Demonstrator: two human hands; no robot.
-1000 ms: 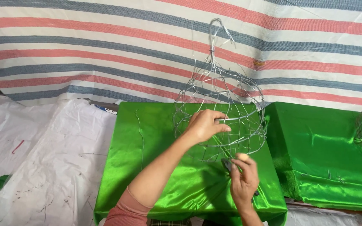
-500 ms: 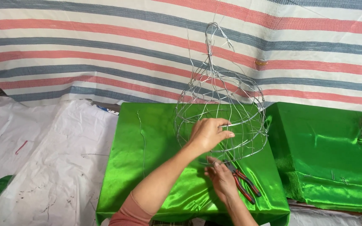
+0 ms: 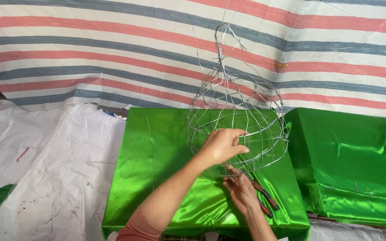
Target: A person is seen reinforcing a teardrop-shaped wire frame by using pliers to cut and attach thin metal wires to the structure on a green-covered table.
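My left hand (image 3: pixel 223 145) grips a hoop of the wire frame (image 3: pixel 237 120), fingers curled round the wire at its near side. The frame stands upright on the bench (image 3: pixel 166 147), which is draped in shiny green cloth. My right hand (image 3: pixel 241 189) lies just below the frame's lower rim, fingers pinching a wire there. Red-handled pliers (image 3: pixel 264 196) rest on the cloth, touching that hand. A loose wire (image 3: pixel 152 151) lies to the left. A striped tarp (image 3: pixel 90 49) hangs behind.
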